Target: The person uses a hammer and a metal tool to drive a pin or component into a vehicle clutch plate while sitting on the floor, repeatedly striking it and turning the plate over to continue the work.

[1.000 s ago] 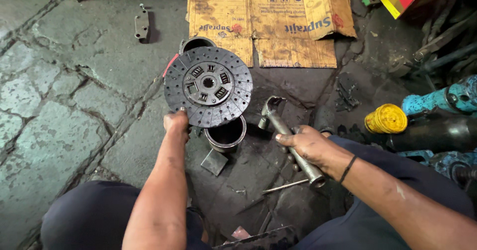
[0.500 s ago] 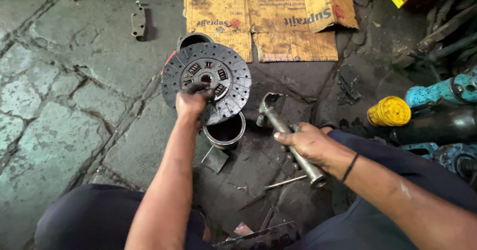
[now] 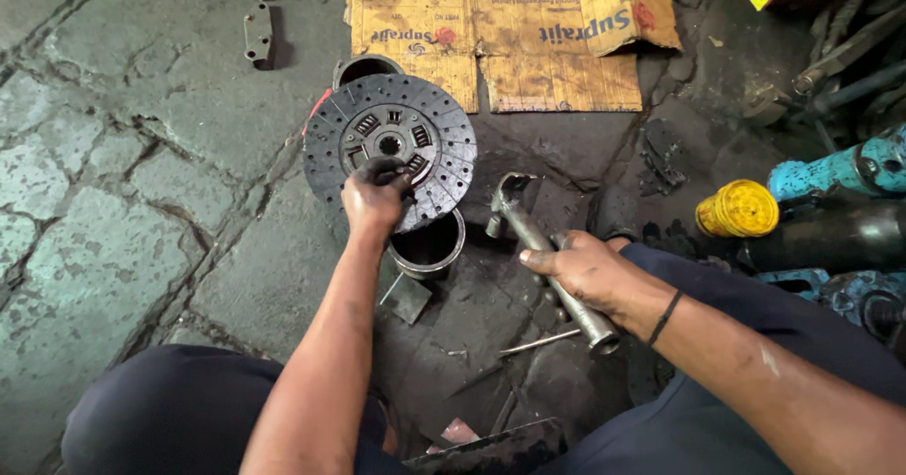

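On my far left I see a cracked grey stone floor [image 3: 123,183], damp and stained, with a small flat metal bracket [image 3: 258,30] lying on it. Further in, the round dark clutch disc [image 3: 390,150] rests over a short steel ring sleeve [image 3: 429,249]; the left hand [image 3: 375,200] grips the disc's lower face near the hub, fingers curled on it. Behind lies a flattened brown cardboard sheet [image 3: 510,27]. The ground here turns black and oily. The right hand [image 3: 590,272] is wrapped around a long steel hammer-like tool [image 3: 547,253], well apart from the left. At the right edge sit a yellow ribbed cap [image 3: 737,208] and teal painted machinery [image 3: 849,168].
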